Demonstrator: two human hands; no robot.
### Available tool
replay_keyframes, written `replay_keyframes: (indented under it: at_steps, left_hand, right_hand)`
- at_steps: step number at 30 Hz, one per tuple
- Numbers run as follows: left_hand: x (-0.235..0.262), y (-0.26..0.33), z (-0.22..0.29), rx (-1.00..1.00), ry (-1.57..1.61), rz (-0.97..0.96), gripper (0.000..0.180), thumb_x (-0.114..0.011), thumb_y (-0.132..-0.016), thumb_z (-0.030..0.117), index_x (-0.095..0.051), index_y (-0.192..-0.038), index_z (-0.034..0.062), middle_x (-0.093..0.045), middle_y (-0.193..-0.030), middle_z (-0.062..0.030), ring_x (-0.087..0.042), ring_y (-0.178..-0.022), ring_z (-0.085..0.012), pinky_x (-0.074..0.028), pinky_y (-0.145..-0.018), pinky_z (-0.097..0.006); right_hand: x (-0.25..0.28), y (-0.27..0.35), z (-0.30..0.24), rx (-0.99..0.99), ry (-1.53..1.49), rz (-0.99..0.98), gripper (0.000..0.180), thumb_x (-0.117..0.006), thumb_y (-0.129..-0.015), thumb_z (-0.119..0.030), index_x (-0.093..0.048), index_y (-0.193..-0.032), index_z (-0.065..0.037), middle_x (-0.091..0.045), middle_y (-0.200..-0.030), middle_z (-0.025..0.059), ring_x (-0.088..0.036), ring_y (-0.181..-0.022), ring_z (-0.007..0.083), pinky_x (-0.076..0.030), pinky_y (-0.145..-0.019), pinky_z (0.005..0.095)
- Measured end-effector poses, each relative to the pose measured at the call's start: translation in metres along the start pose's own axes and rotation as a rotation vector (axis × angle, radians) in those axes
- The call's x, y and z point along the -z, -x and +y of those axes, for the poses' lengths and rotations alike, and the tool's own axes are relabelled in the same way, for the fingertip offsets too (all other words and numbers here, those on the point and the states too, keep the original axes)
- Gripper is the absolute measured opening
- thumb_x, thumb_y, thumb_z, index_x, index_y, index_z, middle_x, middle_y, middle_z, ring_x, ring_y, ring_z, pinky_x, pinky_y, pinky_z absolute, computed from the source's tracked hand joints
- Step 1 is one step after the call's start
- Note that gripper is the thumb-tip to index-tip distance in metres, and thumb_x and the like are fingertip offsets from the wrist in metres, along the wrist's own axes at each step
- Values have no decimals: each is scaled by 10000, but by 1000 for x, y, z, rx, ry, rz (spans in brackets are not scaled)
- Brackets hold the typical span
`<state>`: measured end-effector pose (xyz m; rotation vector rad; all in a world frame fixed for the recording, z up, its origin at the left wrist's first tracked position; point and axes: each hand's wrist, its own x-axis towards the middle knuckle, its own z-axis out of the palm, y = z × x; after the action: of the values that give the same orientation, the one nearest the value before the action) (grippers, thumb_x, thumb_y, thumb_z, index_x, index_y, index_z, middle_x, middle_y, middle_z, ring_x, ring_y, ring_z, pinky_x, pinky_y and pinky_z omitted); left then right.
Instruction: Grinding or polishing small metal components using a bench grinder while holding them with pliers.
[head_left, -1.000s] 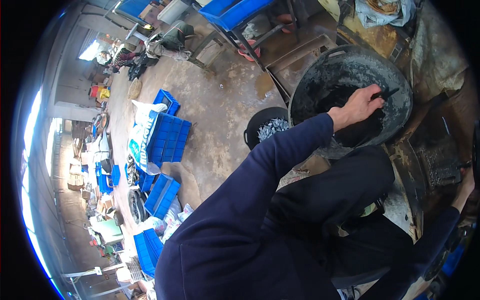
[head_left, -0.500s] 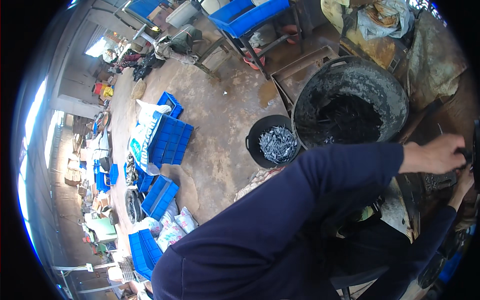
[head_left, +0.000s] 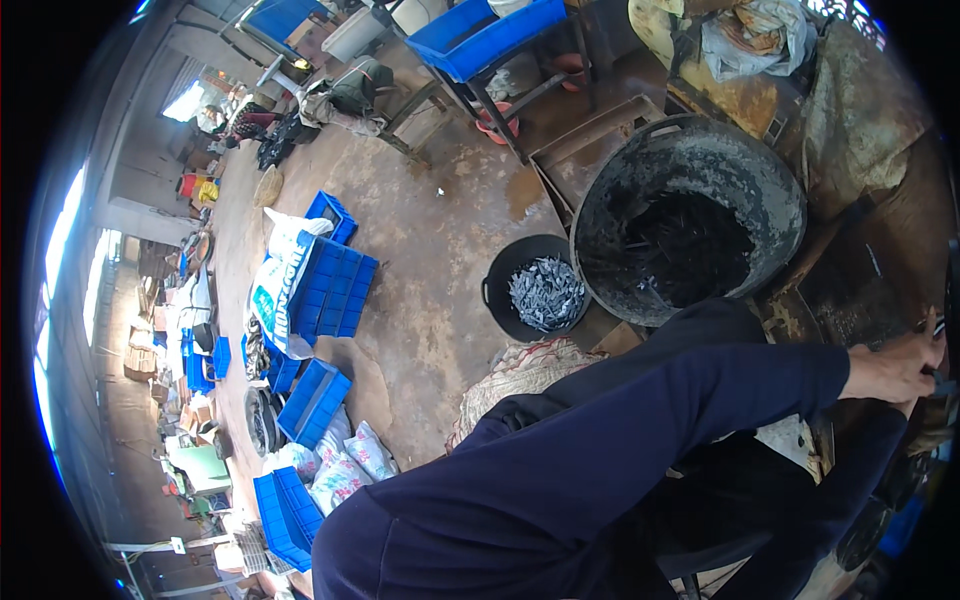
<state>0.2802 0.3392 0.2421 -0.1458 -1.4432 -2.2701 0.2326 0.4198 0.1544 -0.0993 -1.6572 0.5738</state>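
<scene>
My left hand (head_left: 888, 370) is at the far right rim of the head view, its index finger stretched out and its other fingers bent around something small and dark that I cannot make out. My right arm's dark sleeve (head_left: 840, 490) rises from the lower edge to the same spot. The right hand is almost wholly hidden behind the left one. Beyond the hands lies a dark, worn work surface (head_left: 850, 290). Left of it stands a large black tub (head_left: 620, 190), crusted grey inside, with dark thin pieces at its bottom.
A smaller black bucket (head_left: 500, 265) full of grey metal-like pieces (head_left: 547, 294) stands beside the tub. A woven sack (head_left: 520, 380) lies near my legs. Blue crates (head_left: 335, 285) and white sacks (head_left: 340, 480) are on the floor at left. A blue tray (head_left: 490, 40) rests on a stand.
My left hand has moved down and slightly right, toward me, and now covers the right hand, which showed before. My left forearm has swung lower, uncovering more of the work surface.
</scene>
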Motion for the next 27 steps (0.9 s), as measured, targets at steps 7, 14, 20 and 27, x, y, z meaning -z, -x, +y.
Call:
replay_keyframes:
  at_steps: [7, 14, 20, 27]
  left_hand:
    - [103, -42, 31, 365, -331, -919, 316, -608, -846, 293, -718, -921, 6, -685, -971, -257, -658, -957, -418, -533, -855, -467]
    - [96, -51, 7, 403, -338, -896, 374, -533, -901, 357, -722, -925, 35, -691, -990, -218, -652, -964, -407, -520, -867, -473]
    - [86, -69, 9, 408, -300, -892, 394, -521, -861, 396, -743, -874, 71, -707, -926, -196, -675, -926, -372, -528, -817, -468]
    - [75, -77, -15, 371, -197, -875, 376, -581, -831, 363, -707, -902, 15, -693, -829, -213, -675, -840, -376, -509, -751, -451]
  right_hand:
    - [49, -56, 178, -429, 331, -681, 523, -652, -922, -409, -597, -1266, -19, -695, -1147, 122, -663, -1006, 235, -511, -899, 386]
    - [27, -25, 184, -954, -380, -533, 598, -422, -1014, -403, -451, -1377, 71, -550, -1358, 266, -500, -1303, 355, -344, -1132, 424]
    - [29, -44, 17, -629, -60, -340, 134, -671, -907, -60, -596, -1008, -13, -693, -962, 98, -667, -838, 176, -550, -772, 317]
    - [22, -56, -49, -705, 177, -353, 176, -684, -915, -142, -632, -1011, -4, -686, -892, 54, -643, -752, 131, -535, -643, 290]
